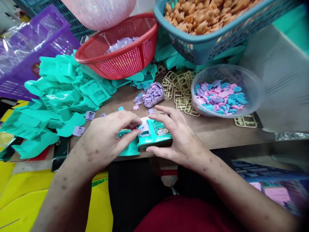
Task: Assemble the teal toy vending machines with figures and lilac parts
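Both hands at near edge of tabletop [217, 132], working on a teal toy piece [154, 135] w/ small stickers on top. Left hand [108, 138] curled over piece's left end, thumb and forefinger pinched on a small lilac part [145, 126] sitting on top of piece. Right hand [178, 135] laid over right end, fingers spread and lightly bent, thumb against front edge, steadying piece; not closed round it.

Just behind hands: small heap of lilac parts [152, 95], a few strays beside it. Right of heap, cream sprue frames [181, 91] lying flat, partly under a clear bowl [251, 83] filled w/ pink, blue and lilac bits. One more cream frame [246, 121] near bowl's front.

Left side: big pile of teal shells [62, 103], spilling to tabletop edge. Behind it a red basket [125, 54], tilted, w/ pale lilac pieces inside. Purple crate [29, 54] far left w/ clear plastic wrap. Top right: blue basket [212, 42] full of tan figures, resting on more teal parts. Pink bag [101, 11] at top, contents unclear.
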Demonstrator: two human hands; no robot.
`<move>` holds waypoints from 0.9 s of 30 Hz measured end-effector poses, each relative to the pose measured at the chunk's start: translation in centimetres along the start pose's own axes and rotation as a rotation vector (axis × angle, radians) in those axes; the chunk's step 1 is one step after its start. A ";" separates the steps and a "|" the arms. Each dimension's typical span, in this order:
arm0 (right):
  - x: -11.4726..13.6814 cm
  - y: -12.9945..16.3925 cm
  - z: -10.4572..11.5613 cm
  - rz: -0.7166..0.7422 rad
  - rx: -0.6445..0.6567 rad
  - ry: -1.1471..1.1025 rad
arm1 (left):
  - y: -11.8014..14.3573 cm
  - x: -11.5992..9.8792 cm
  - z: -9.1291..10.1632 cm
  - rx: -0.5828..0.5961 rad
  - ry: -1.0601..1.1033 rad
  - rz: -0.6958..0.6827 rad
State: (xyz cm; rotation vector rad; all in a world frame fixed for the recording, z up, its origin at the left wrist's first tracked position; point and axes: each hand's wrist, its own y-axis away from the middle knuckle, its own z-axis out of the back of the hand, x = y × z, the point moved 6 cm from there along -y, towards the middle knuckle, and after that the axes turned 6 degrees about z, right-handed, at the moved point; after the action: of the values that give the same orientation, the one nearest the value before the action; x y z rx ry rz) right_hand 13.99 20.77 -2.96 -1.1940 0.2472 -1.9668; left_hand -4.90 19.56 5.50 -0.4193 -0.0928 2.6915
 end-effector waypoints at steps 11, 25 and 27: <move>-1.6 0.4 -1.0 -0.033 0.037 -0.037 | 0.3 -0.1 -0.5 -0.023 -0.018 -0.047; -1.7 0.5 -1.0 -0.034 0.010 -0.060 | 1.6 -0.7 -1.5 -0.185 -0.211 -0.059; -1.8 0.5 -1.1 -0.029 0.003 -0.069 | 1.8 -0.5 -1.6 -0.178 -0.202 -0.067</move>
State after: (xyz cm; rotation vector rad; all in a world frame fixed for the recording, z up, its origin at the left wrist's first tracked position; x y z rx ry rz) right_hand 13.80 21.50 -4.94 -1.2669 0.1925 -1.9463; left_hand -4.65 17.68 3.89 -0.1902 -0.3994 2.6615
